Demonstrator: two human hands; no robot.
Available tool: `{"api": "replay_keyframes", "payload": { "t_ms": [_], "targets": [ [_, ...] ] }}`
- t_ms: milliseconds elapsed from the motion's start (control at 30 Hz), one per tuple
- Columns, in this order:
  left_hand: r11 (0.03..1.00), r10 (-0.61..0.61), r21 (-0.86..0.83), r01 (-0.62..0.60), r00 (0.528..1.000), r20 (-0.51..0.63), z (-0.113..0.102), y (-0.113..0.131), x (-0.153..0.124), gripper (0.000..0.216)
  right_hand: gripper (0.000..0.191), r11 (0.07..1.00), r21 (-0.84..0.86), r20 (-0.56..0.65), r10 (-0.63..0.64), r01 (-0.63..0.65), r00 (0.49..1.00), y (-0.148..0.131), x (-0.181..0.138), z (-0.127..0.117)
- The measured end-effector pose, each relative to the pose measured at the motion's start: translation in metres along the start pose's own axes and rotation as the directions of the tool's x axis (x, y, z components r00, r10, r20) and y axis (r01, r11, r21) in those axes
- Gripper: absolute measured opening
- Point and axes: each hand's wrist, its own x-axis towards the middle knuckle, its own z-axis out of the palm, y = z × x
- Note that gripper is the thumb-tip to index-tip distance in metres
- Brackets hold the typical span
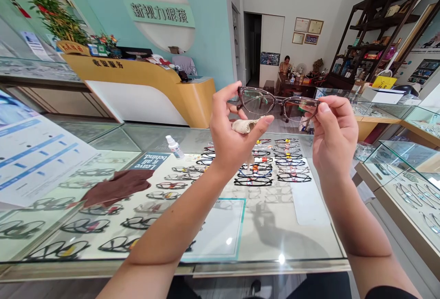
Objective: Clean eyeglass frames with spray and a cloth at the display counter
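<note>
- Evidently both sets of fingers are occupied: those of the left hand curl at the left corner of a pair of glasses, thumb stretched out beneath the left lens, while the right hand pinches the right corner between thumb and forefinger.
- Tucked in the left palm as well is a crumpled cream cloth, soft by the look of it, its end lying beside the thumb.
- The glasses are held up between the two hands, over the tabletop; from here I'd guess they weigh very little.
- The rims look stiff, the slim bridge the likeliest spot to suffer under a twist; the lenses would be smooth, slippery and quick to smudge. I'd take hold at the outer corners or the bridge, keeping off the lens faces.
- As for looks: dark, slightly see-through rims with a brownish cast, rounded lenses, clear enough that the room shows through, and a greenish glint on the left one. How the side arms sit, I can't tell.
- Below, rows of spectacle frames spread out; farther left stands a white spray bottle, with a brown cloth nearer and left of it.
</note>
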Motion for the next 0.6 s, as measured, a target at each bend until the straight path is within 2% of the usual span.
{"api": "replay_keyframes", "payload": {
  "t_ms": [133, 333, 500, 567, 600],
  "targets": [
    [0.999, 0.007, -0.035, -0.008, 1.000, -0.009, 0.001, -0.002, 0.001, 0.081, 0.020, 1.000, -0.022, 0.001, 0.008, -0.008, 1.000, 0.002, 0.001, -0.001],
    [0.972, -0.031, -0.234, 0.036, 0.999, 0.023, 0.000, 0.004, 0.007, 0.075, 0.013, 0.996, -0.060, 0.020, 0.066, -0.065, 0.998, 0.002, 0.001, 0.003],
    [0.936, -0.071, -0.341, 0.082, 0.996, 0.047, 0.002, 0.009, 0.011, 0.072, 0.015, 0.995, -0.061, 0.067, 0.077, -0.073, 0.995, 0.005, 0.002, 0.002],
    [0.884, -0.156, -0.434, 0.175, 0.985, 0.079, 0.002, 0.013, 0.011, 0.066, 0.022, 0.994, -0.101, 0.120, 0.045, -0.033, 0.992, 0.006, 0.003, -0.001],
    [0.833, -0.240, -0.482, 0.271, 0.963, 0.127, 0.001, 0.015, 0.012, 0.062, 0.026, 0.991, -0.131, 0.154, 0.031, -0.010, 0.988, 0.006, 0.004, -0.002]
  ]
}}
